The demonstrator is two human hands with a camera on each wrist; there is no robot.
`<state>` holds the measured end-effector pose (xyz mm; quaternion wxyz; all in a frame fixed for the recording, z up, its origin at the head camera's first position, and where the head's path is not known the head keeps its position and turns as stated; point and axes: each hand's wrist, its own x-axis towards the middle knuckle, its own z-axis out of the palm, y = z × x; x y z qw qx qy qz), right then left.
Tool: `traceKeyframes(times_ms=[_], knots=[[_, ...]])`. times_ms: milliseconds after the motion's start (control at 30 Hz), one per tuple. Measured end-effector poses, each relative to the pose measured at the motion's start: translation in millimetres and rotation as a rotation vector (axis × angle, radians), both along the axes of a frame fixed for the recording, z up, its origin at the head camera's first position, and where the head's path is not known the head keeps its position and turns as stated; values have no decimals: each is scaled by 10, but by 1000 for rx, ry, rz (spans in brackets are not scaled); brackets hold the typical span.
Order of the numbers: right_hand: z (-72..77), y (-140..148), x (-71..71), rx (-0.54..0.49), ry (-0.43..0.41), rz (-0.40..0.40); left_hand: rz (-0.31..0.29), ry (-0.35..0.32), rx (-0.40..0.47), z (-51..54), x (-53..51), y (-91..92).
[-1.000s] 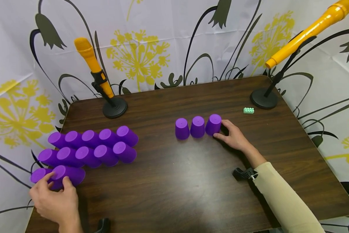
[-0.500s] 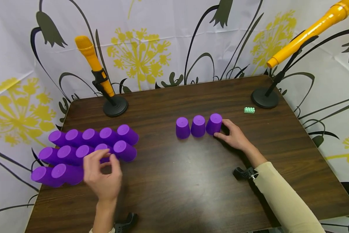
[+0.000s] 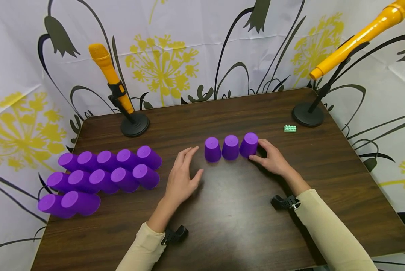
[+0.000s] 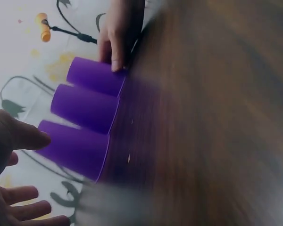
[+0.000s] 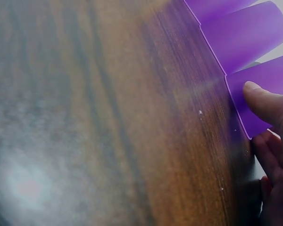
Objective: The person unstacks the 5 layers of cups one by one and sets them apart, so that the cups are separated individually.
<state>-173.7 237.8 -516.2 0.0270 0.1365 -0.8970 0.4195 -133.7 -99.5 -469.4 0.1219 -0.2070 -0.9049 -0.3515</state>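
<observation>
Three purple plastic cups stand upside down in a short row mid-table. My right hand (image 3: 271, 158) is at the row's right end, thumb on the front of the rightmost cup (image 3: 248, 145) and fingers round its right side. In the right wrist view the thumb (image 5: 264, 101) lies against that cup's wall. My left hand (image 3: 182, 177) is just left of the leftmost cup (image 3: 212, 149), fingers spread and holding nothing. The middle cup (image 3: 230, 147) stands between them. In the left wrist view my left fingers (image 4: 26, 207) are apart from the leftmost cup (image 4: 75, 150).
Several more upside-down purple cups stand in three rows at the table's left; the front row (image 3: 80, 203) is shorter. Yellow microphones on black stands are at the back left (image 3: 109, 71) and back right (image 3: 361, 39). A mint toy brick (image 3: 290, 128) lies near the right stand.
My left hand has let go of a cup in the front left row and swung right across the table to the row of three. My right hand has stayed at the rightmost cup.
</observation>
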Motion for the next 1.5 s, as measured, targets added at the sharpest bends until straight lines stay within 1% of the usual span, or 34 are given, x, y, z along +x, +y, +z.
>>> traceKeyframes(times_ms=[167, 333, 400, 500, 567, 667, 800, 833, 933, 1000, 1100, 1167, 1200, 1300, 1333, 1400, 1433, 1500], knots=[[7, -1, -6, -8, 1, 5, -39, -31, 11, -51, -192, 173], [-3, -3, -16, -5, -3, 11, -79, -38, 35, -119, -321, 262], [-1, -3, -19, -4, -2, 9, -89, -34, 83, -140, -364, 288], [-1, -1, -26, -3, 2, 5, -81, -25, 168, -168, -421, 320], [-4, 1, -33, -3, 5, 5, -67, -20, 207, -179, -446, 336], [-15, 6, -41, 1, 5, 5, -55, 0, 234, -194, -458, 347], [-13, 5, -40, 1, 1, 6, -57, 22, 270, -208, -438, 337], [-9, 2, -38, -1, 0, 6, -58, 18, 279, -206, -422, 328], [10, -9, -32, -4, -3, 9, -70, 0, 318, -189, -346, 280], [11, -11, -32, -2, -2, 9, -82, -13, 349, -161, -269, 233], [8, -4, -30, -1, 0, 7, -92, -9, 392, -89, -113, 140], [6, -1, -27, -3, 0, 6, -98, 10, 418, -9, 20, 57], [4, 0, -25, -3, 0, 5, -97, 19, 430, 49, 94, 10], [4, 2, -18, -8, 1, 4, -78, 70, 450, 293, 345, -153], [-2, 4, -16, -6, 1, 4, -63, 97, 455, 370, 428, -218], [-11, 8, -11, -5, 2, 4, -24, 159, 477, 491, 577, -367], [-11, 10, -8, -6, 2, 4, 6, 202, 494, 529, 642, -450], [-13, 15, -4, -10, 2, 3, 92, 289, 543, 532, 734, -629]])
